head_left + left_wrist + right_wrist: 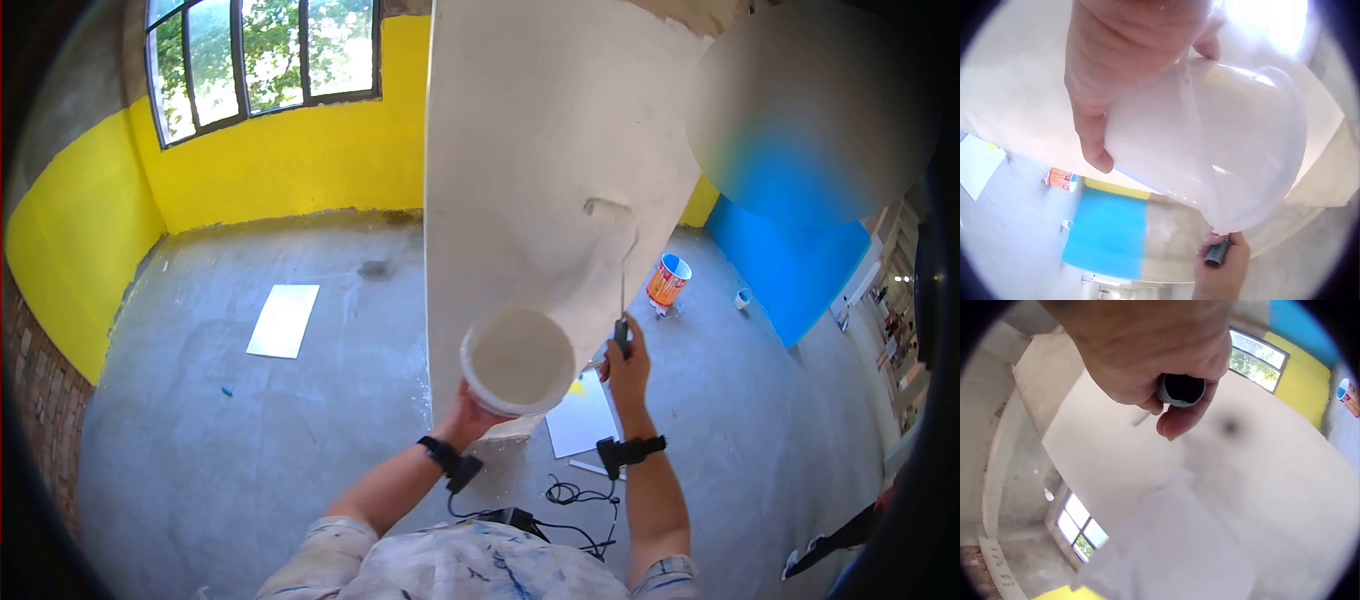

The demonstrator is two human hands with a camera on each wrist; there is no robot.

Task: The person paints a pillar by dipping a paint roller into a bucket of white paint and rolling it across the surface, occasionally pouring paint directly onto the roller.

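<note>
Rolling stage, I'd say: right hand point(628, 368) fists the roller point(608, 208) against the wall point(520, 150) at centre frame, left hand point(468, 412) clutches the bucket point(517, 362). The next stroke wants even pressure.

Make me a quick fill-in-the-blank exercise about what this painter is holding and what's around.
The left hand holds a ____ plastic bucket.
The right hand grips a paint ____ raised against the pillar.
The orange paint can stands on the concrete ____.
Missing words: white; roller; floor.
</note>
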